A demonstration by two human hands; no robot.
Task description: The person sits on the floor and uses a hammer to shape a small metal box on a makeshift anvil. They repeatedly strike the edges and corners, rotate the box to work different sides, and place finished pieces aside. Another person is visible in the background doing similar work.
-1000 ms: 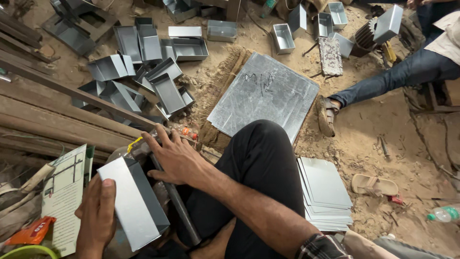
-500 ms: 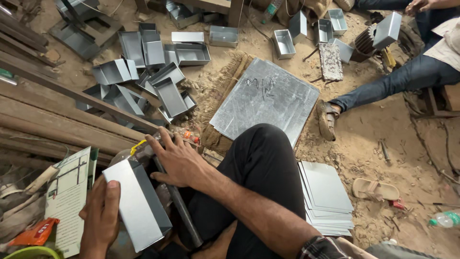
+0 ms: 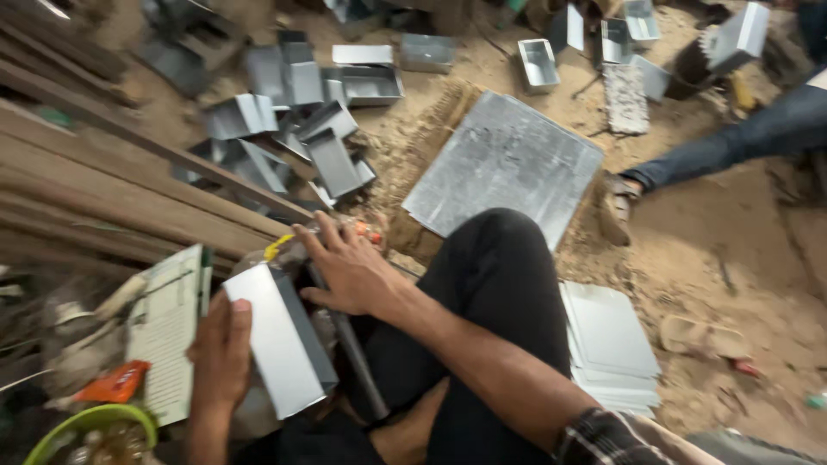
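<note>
the left hand [image 3: 220, 349] grips the lower left edge of a folded sheet-metal piece [image 3: 280, 340], thumb laid flat on its pale upper face, fingers wrapped under it and out of sight. the piece sits just in front of the bent knee, tilted, its dark side wall turned toward the leg. compared with half a second ago the piece stands a little more upright and the left hand has slid slightly higher along its edge. the right hand [image 3: 349, 267] lies spread over the far end of the piece and over a dark metal bar [image 3: 353, 353] that runs down under it; its fingers are pressed down rather than clenched, and whether they grasp anything beneath cannot be told. that hand has barely shifted, so the piece appears to be getting seated against the bar while the right hand steadies it. the view itself has swung, blurring the left side. a lined card [image 3: 168, 331] lies just left of the left hand. on the sandy floor, a large flat sheet [image 3: 504, 164] lies beyond the knee, a stack of cut blanks [image 3: 607, 340] lies to the right, and finished trays [image 3: 284, 112] are heaped farther off. another person's leg [image 3: 741, 138] reaches in at upper right
</note>
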